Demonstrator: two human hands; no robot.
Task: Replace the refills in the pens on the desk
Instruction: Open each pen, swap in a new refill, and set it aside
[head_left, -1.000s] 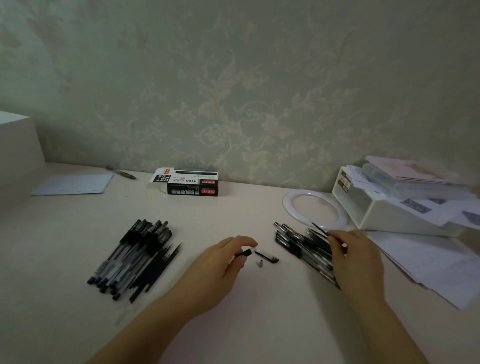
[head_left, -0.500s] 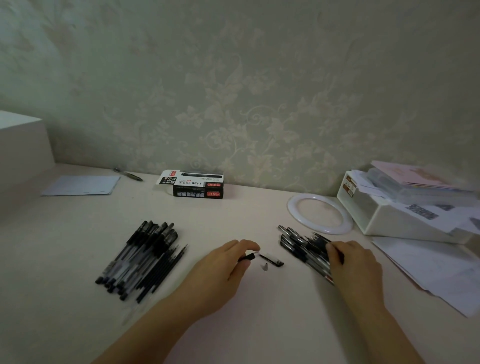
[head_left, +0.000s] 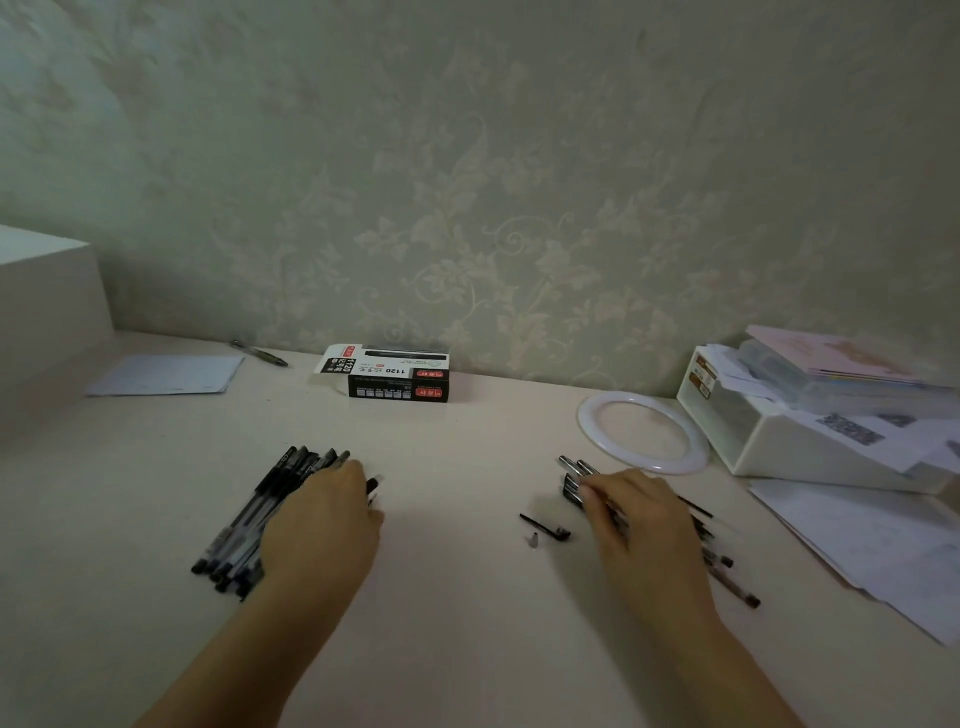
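Observation:
On the left of the desk lies a pile of black-capped pens and thin refills (head_left: 244, 525). My left hand (head_left: 322, 530) rests palm down over its right side, fingertips at the dark refill ends; anything in its grasp is hidden. On the right, my right hand (head_left: 639, 525) covers most of a second pile of pens (head_left: 727, 577), with its fingers bent over the pens' far ends. Between the hands a black pen cap with a clip (head_left: 548, 527) and a small pale pen tip (head_left: 532, 540) lie loose on the desk.
A black-and-white refill box (head_left: 397, 382) stands at the wall, with a lone pen (head_left: 260, 353) and a paper sheet (head_left: 166, 374) to its left. A white ring (head_left: 641, 434), a white organiser (head_left: 789, 441) with papers and loose sheets (head_left: 872, 545) fill the right side.
My left hand has swung left from the cap in the middle onto the left pile. My right hand has stayed on the right pile. The view has tilted slightly.

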